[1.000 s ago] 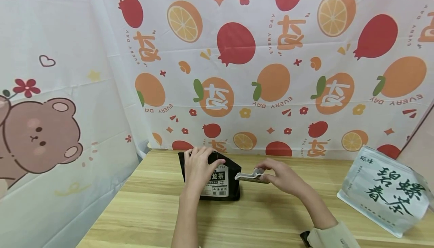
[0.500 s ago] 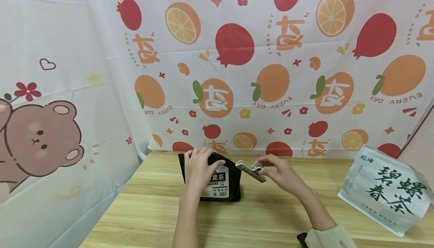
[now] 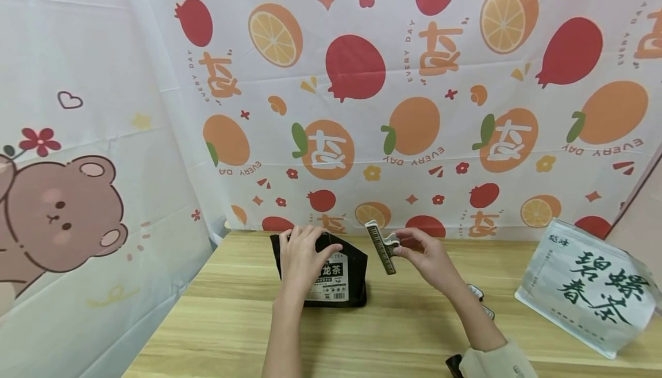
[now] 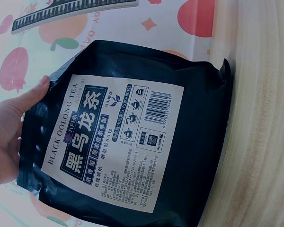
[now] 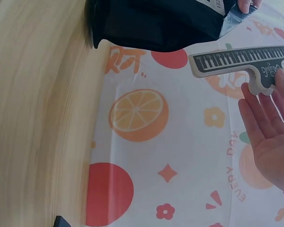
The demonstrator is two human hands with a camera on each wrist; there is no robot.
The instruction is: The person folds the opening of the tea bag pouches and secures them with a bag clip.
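Note:
A black bag of oolong tea (image 3: 357, 277) stands on the wooden table, its pale label facing forward. My left hand (image 3: 302, 254) holds its top edge, the fingers over the back and the thumb on the front, as the left wrist view also shows on the tea bag (image 4: 194, 109). To the right, my right hand (image 3: 431, 263) pinches a clip (image 3: 381, 249) with a piano-key pattern by its handle. The clip (image 5: 241, 60) is raised beside the bag, its long bar tilted steeply in the head view and apart from the bag's top.
A pale green tea bag (image 3: 584, 289) with large dark characters stands at the table's right. Two small light-edged things (image 3: 474, 292) lie partly behind my right forearm. A fruit-print cloth (image 3: 414, 119) hangs behind the table (image 3: 217, 309), and a bear-print cloth (image 3: 62, 217) at left.
My right hand has raised the clip and turned it from nearly flat to steeply tilted. The small things by my right forearm have come into sight. The left hand and black bag stay put.

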